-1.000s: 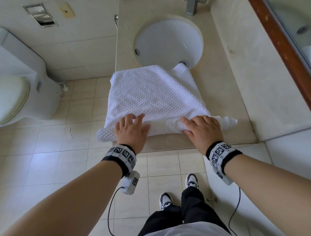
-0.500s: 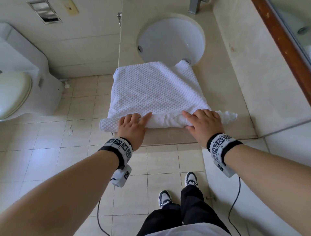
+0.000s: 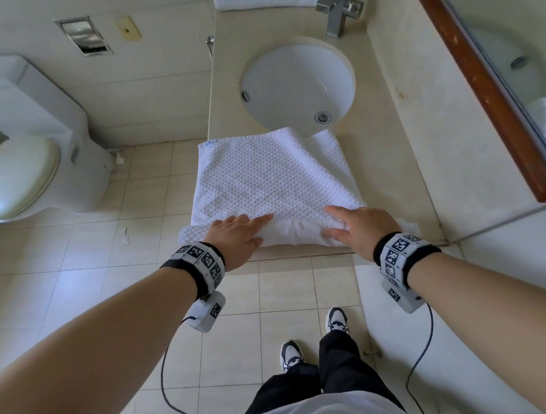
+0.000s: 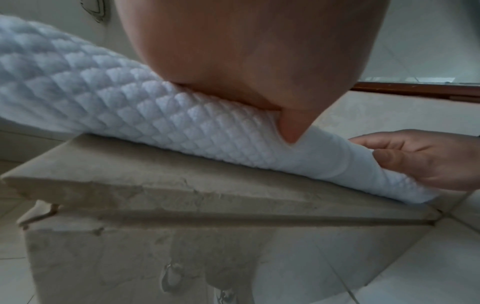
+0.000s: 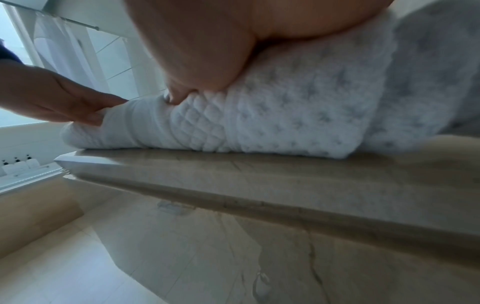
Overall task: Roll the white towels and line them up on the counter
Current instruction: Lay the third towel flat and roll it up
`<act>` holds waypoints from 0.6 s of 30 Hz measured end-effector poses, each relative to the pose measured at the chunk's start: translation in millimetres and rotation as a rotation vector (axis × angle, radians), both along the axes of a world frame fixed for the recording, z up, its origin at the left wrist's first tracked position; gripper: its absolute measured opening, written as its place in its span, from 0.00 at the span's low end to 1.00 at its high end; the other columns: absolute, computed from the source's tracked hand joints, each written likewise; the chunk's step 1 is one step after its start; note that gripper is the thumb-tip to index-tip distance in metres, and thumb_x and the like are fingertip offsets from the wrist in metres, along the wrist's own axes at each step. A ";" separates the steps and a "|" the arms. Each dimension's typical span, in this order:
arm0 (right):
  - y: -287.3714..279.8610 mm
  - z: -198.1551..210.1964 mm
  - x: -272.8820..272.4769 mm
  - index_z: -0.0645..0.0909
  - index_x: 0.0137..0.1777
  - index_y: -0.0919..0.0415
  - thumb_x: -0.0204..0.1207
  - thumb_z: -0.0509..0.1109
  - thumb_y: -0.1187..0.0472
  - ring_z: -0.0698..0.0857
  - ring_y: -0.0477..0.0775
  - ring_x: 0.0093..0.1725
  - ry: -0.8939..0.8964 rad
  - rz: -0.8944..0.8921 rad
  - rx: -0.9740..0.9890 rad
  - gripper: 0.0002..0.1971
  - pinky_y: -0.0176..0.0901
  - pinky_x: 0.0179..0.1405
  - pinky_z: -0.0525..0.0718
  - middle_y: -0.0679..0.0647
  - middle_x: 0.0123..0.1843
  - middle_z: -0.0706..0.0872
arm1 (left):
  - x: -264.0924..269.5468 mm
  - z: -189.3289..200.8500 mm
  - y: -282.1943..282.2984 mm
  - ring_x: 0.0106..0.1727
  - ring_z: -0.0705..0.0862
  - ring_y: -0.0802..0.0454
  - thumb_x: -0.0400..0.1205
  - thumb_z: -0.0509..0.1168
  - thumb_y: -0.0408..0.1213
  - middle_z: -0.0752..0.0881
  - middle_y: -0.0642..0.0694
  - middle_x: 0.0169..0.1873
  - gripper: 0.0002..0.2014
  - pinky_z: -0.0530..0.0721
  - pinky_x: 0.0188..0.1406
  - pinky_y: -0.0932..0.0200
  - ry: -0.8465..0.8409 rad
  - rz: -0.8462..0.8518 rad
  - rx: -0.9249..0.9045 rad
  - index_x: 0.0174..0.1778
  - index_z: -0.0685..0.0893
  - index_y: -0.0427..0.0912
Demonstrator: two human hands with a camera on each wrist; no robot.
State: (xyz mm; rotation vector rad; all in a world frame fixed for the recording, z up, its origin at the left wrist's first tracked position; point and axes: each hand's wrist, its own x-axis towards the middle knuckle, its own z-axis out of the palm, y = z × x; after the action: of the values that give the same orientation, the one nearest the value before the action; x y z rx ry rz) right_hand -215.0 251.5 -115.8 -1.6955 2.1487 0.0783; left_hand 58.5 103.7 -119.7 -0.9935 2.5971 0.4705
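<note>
1. Your left hand [image 3: 233, 233] and right hand [image 3: 359, 229] lie flat, fingers straight, pressing the towel [image 3: 271, 180]'s roll at the counter [image 3: 393, 177]'s near edge.
2. Uneven pushing could skew the roll; its left end overhangs and may sag.

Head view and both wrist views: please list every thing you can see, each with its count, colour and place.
towel: one, white, on counter, near edge rolled, left side overhangs
second towel: one, white, far end of counter, mostly cut off
counter: one, beige stone
sink: one, white, set in counter
faucet: one, silver, behind sink
mirror: one, brown frame, right of counter
toilet: one, white, left
bottles: three, white, on shelf at far left of right wrist view
shoes: two, white and dark, on floor
wrist bands: two, black with markers
left hand: presses roll
right hand: presses roll
</note>
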 end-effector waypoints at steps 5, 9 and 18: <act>-17.8 -8.1 -8.5 0.57 0.80 0.41 0.71 0.48 0.19 0.86 0.55 0.54 -0.094 -0.121 0.058 0.41 0.51 0.50 0.86 0.48 0.66 0.85 | -4.6 -7.8 -8.2 0.63 0.74 0.49 0.84 0.44 0.57 0.75 0.53 0.59 0.29 0.69 0.68 0.45 0.019 -0.014 -0.068 0.85 0.51 0.67; -25.4 -15.0 -16.2 0.66 0.73 0.47 0.69 0.54 0.18 0.84 0.53 0.59 -0.067 -0.144 -0.055 0.42 0.53 0.52 0.85 0.47 0.68 0.83 | -13.3 -13.4 -15.1 0.78 0.65 0.44 0.83 0.35 0.70 0.68 0.48 0.74 0.32 0.60 0.79 0.35 0.011 0.027 -0.147 0.84 0.50 0.68; -37.4 -15.9 -16.7 0.77 0.55 0.52 0.71 0.54 0.22 0.79 0.57 0.50 0.176 -0.059 -0.222 0.34 0.52 0.48 0.77 0.51 0.50 0.81 | -34.0 -15.8 -32.8 0.87 0.43 0.44 0.81 0.32 0.73 0.48 0.48 0.87 0.35 0.41 0.83 0.30 -0.053 0.163 -0.078 0.85 0.42 0.68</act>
State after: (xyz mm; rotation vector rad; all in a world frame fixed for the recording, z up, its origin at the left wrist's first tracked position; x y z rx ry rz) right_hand -231.8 214.0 -131.6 -1.8038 2.4122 -0.0304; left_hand 24.5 70.9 -135.5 -1.2338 2.5161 0.3797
